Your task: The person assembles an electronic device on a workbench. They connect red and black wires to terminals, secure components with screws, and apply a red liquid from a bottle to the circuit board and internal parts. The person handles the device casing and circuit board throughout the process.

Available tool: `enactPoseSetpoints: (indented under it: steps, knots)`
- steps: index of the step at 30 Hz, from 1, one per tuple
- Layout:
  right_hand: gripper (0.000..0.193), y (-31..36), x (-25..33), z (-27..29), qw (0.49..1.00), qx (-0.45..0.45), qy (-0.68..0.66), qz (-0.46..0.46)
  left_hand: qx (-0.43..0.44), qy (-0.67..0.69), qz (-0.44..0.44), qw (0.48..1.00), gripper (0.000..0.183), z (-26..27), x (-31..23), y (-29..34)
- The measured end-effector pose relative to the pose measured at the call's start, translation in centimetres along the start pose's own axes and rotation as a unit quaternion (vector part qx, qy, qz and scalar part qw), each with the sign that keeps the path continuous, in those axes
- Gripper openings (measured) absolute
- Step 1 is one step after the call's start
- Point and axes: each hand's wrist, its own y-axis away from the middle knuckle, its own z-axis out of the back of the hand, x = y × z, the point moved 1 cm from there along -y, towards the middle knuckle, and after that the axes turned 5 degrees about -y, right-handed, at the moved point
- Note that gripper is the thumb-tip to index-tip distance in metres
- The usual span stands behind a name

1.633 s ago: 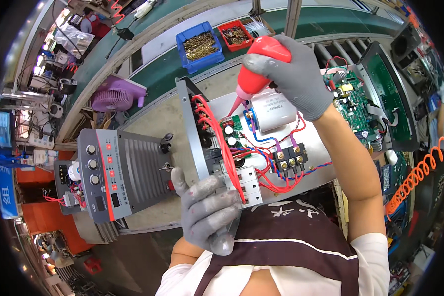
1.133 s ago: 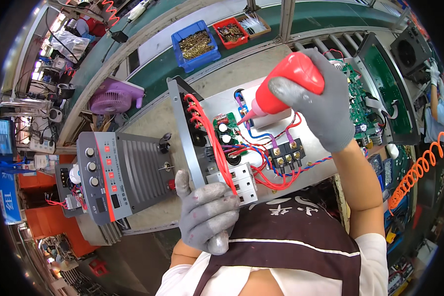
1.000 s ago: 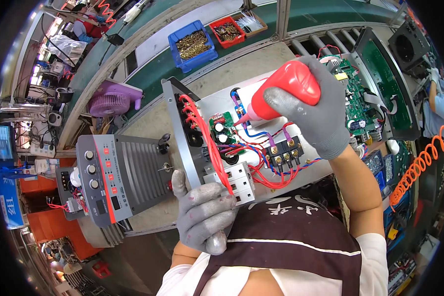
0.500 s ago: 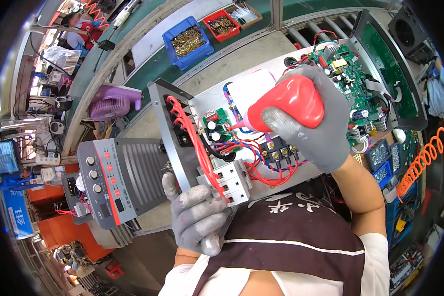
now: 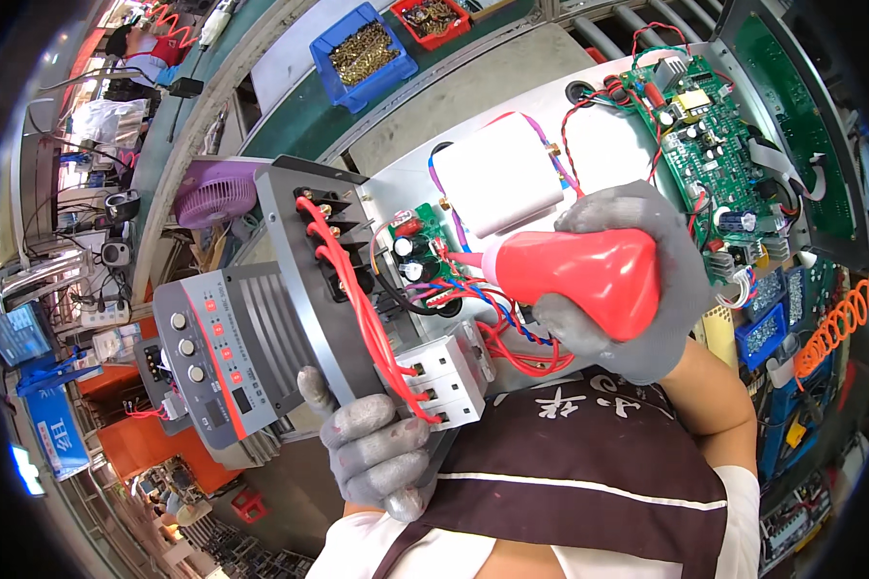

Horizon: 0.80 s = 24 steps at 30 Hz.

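My right hand, in a grey glove, wraps round a red squeeze bottle lying nearly level. Its thin nozzle points left, the tip at a small green circuit board with round capacitors; whether it touches cannot be told. My left hand, also gloved, is closed at the near end of an upright grey metal panel, thumb on the far-left side and fingers curled. Beside those fingers is a white circuit breaker, joined by thick red wires to terminals on the panel.
A white block and a large green circuit board sit on the chassis. Left of the panel stands a grey control unit with knobs. Beyond are a purple fan, a blue bin of brass parts and a red bin.
My right hand and the bottle have moved nearer to me and slightly right, uncovering the white block. The nozzle stays at the small board. My left hand keeps its hold as the view shifts.
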Motion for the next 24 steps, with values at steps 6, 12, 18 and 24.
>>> enactPoseSetpoints:
  steps: [6, 12, 18, 24]
  knots:
    - [0.061, 0.2, -0.4, 0.8, 0.999, -0.033, 0.0, -0.003, -0.068, 0.009, 0.071, 0.995, 0.031, -0.6, -0.8, 0.3]
    - [0.069, 2.1, -0.5, 2.5, 0.995, -0.036, -0.082, -0.048, -0.101, -0.014, 0.1, 0.99, 0.034, -1.2, -1.3, -0.5]
    - [0.071, 1.1, 1.0, 3.2, 0.988, 0.1, -0.106, -0.045, -0.1, -0.013, 0.086, 0.991, 0.034, -1.1, -1.2, 0.0]
    - [0.073, 0.6, 1.0, 1.2, 0.989, 0.129, -0.072, -0.022, -0.112, 0.014, 0.069, 0.991, 0.032, -1.4, -0.6, -0.2]
